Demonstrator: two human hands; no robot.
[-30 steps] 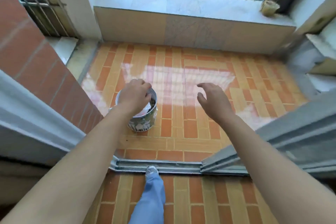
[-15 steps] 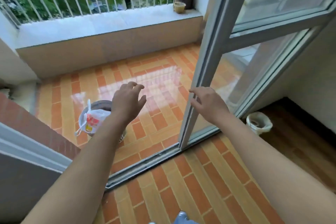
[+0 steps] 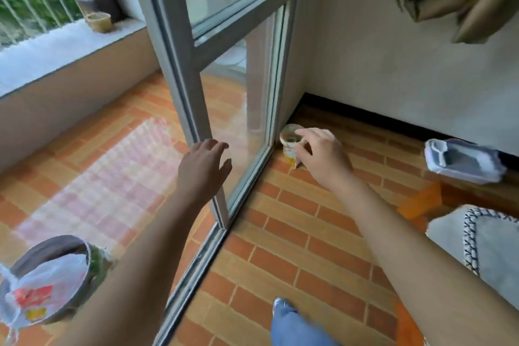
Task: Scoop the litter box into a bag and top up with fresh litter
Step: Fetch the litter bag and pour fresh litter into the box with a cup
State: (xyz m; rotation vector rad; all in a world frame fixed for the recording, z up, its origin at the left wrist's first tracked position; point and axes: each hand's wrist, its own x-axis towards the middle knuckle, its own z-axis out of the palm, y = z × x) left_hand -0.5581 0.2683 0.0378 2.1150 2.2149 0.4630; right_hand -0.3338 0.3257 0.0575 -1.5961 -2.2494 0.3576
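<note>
Half blurred tub (image 3: 289,136) hidden behind spread right hand (image 3: 323,156); left hand (image 3: 202,167) loose, empty.

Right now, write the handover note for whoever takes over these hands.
Left hand: open, empty, beside the grey sliding-door frame.
Right hand: at the small pale round tub in the floor corner by the door; grip unclear.
White plastic bag sits in the grey round bucket on the balcony floor.
Grey-and-white rectangular tray lies by the wall.
Done, it seems: bag put in the bucket. Left: probably the fresh-litter top-up.
</note>
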